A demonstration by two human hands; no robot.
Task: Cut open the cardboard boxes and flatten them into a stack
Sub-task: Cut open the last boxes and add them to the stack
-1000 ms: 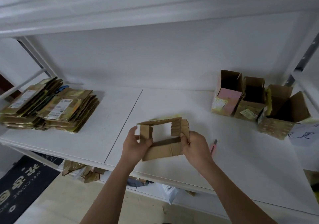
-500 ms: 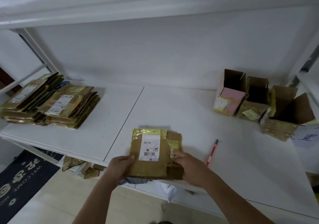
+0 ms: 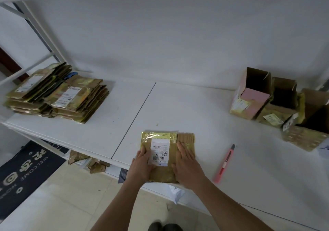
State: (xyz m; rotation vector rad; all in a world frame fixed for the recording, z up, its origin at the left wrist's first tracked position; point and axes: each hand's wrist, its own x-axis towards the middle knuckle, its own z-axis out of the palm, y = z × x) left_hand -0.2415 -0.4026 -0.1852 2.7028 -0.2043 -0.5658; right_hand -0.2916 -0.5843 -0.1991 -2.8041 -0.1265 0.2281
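From the head view, a flattened box (image 3: 163, 152) lies label-up on the white shelf (image 3: 178, 106), its near edge at, perhaps slightly over, the shelf's front lip, and both hands press flat on it with straight fingers: the left hand (image 3: 142, 165) beside the label, the right hand (image 3: 187, 163) on its right part. Right of this box lies a pink utility knife (image 3: 225, 163), apart from it with bare shelf between; farther right and back stand open boxes (image 3: 267, 99), and far to its left sit stacks of flattened boxes (image 3: 58, 93).
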